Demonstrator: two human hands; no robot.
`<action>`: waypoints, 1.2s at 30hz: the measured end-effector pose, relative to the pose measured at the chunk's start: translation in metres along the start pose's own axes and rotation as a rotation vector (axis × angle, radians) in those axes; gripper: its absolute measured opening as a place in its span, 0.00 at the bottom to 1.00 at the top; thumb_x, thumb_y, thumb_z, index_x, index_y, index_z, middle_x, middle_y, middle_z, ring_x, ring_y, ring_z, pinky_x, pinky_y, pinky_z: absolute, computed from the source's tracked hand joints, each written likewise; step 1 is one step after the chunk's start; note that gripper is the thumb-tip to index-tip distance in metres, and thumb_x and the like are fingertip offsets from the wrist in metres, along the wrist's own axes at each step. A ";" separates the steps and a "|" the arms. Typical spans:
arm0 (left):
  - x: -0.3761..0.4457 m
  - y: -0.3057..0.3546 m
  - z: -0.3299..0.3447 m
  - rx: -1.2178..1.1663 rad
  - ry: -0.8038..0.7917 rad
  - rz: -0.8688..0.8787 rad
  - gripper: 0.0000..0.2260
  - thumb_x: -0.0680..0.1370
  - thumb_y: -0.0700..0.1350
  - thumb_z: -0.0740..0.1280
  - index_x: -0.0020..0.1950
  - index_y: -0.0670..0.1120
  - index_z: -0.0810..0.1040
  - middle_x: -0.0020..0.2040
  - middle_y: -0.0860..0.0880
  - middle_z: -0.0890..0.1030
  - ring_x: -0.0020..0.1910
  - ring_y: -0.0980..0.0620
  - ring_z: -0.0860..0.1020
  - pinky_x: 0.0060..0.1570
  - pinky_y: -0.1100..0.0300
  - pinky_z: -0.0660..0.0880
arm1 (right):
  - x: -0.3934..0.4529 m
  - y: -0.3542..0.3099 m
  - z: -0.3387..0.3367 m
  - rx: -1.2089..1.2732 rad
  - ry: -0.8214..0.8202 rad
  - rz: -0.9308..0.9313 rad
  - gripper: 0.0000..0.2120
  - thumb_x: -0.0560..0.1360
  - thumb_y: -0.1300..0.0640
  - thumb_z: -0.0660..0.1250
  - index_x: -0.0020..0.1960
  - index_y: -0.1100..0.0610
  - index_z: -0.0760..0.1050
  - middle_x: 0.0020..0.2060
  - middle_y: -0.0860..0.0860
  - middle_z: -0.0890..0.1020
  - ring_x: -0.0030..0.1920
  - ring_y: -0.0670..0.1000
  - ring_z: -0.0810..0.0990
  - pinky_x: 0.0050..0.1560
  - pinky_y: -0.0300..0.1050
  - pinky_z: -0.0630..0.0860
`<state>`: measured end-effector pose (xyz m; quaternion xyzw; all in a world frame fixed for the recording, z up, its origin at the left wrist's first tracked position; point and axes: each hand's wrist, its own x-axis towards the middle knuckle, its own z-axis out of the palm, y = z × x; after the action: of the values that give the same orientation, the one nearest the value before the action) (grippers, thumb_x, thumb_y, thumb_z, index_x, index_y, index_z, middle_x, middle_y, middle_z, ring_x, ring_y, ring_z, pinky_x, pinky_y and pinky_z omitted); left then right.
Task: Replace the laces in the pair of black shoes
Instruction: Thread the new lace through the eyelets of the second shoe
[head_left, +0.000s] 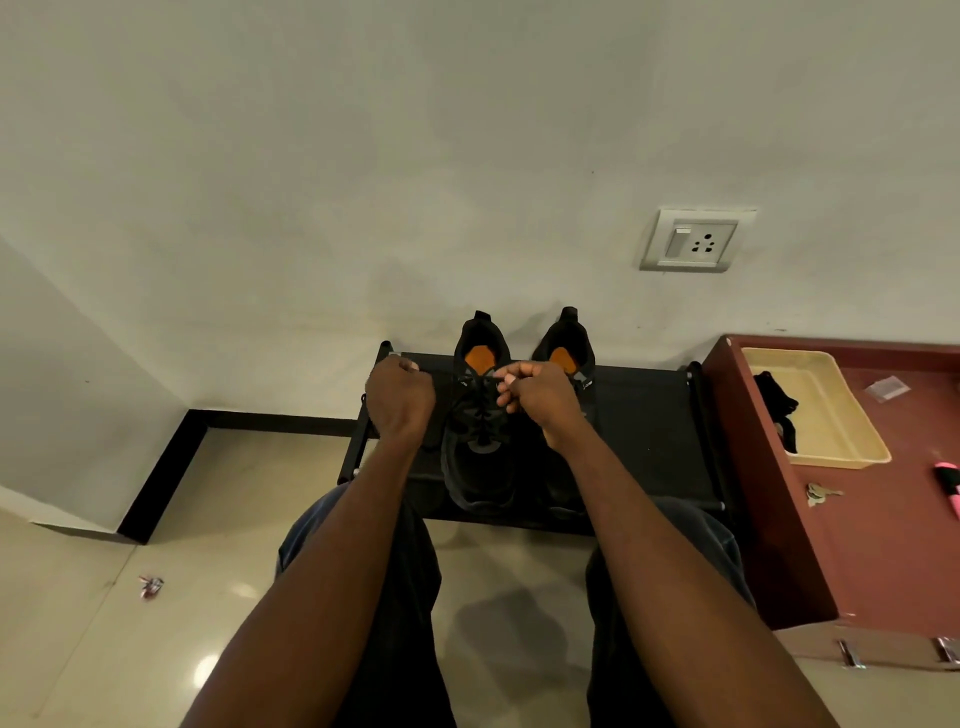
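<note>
Two hands work over the nearer of a pair of black shoes. We see the left hand (400, 397) curled into a fist at the left side of the shoe, and a taut black lace (441, 373) runs from it toward the eyelets, so it grips that lace end. The right hand (540, 397) has its fingers bent and pinches the other end of the lace just above the shoe's tongue.

We count the left black lace-up sports shoe with an orange insole (480, 415) as the one being laced; its laces cross over the tongue between the two hands. The right black sports shoe with an orange insole (566, 348) stands just beside it, largely hidden behind the right hand and forearm. Both shoes rest on a low black fabric shoe rack with a black tube frame (644, 415), heels toward the white wall.

To the right we see a dark red wooden tabletop (883, 545) carrying a shallow cream plastic tray (841, 447) with a black cloth item (776, 405) inside, a small bunch of keys (821, 493) and a pink object (948, 480) at the edge. A white wall socket (696, 241) sits above.
</note>
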<state>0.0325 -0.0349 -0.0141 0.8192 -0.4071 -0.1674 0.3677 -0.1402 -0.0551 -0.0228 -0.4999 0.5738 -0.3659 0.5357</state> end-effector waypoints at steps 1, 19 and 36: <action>0.001 -0.001 0.001 0.066 0.001 0.080 0.08 0.77 0.38 0.65 0.55 0.41 0.81 0.54 0.45 0.79 0.53 0.46 0.76 0.53 0.52 0.75 | 0.000 -0.002 0.001 0.048 -0.010 -0.012 0.09 0.81 0.69 0.60 0.54 0.68 0.78 0.39 0.59 0.81 0.34 0.50 0.80 0.35 0.38 0.78; 0.001 0.015 0.029 -0.426 -0.448 0.172 0.03 0.78 0.42 0.71 0.48 0.45 0.85 0.43 0.49 0.86 0.45 0.53 0.84 0.53 0.56 0.80 | 0.010 -0.001 0.017 0.258 0.114 0.029 0.04 0.79 0.62 0.68 0.47 0.63 0.79 0.32 0.54 0.80 0.30 0.47 0.76 0.31 0.38 0.74; 0.040 0.003 0.057 0.361 -0.406 0.701 0.09 0.80 0.43 0.67 0.54 0.43 0.85 0.72 0.42 0.67 0.70 0.40 0.63 0.64 0.45 0.68 | 0.022 0.022 0.025 -0.211 0.000 0.217 0.16 0.78 0.59 0.68 0.63 0.57 0.70 0.54 0.55 0.77 0.53 0.55 0.79 0.55 0.55 0.79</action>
<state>0.0227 -0.0941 -0.0496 0.6335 -0.7468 -0.1162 0.1658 -0.1185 -0.0686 -0.0532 -0.4885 0.6598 -0.2434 0.5165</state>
